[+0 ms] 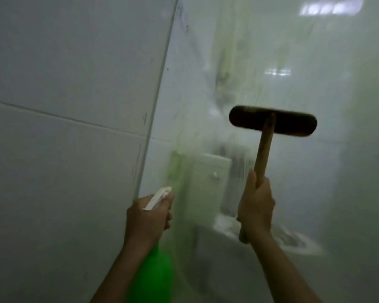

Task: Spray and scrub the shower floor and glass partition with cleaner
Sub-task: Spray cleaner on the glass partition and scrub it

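Nearest of all is the green spray bottle [154, 274], low in the middle. You cannot see through its green body, so what is inside cannot be told. Its white spray top [157, 197] points up at the glass. The left hand [148, 219] grips the neck of the bottle, fingers curled round it, one finger at the front of the white top.

Far to the left is a white tiled wall [64, 127] with thin lines between the big tiles. It meets the glass wall [348, 160] along a slanted edge.

Next comes the glass itself, misty and streaked with pale green wet marks [177, 171] just above the spray top. Through the glass you can see a blurry white toilet tank [208, 171] and, lower down to the right, a white bowl shape [293, 239].

To the right, the right hand [256, 206] is clamped round the wooden handle [264, 154] of a scrub brush. The dark brush head [272, 124] sits crosswise at the top of the handle, up against the glass. It looks blurred.

Bright light spots [330, 6] shine high on the right.
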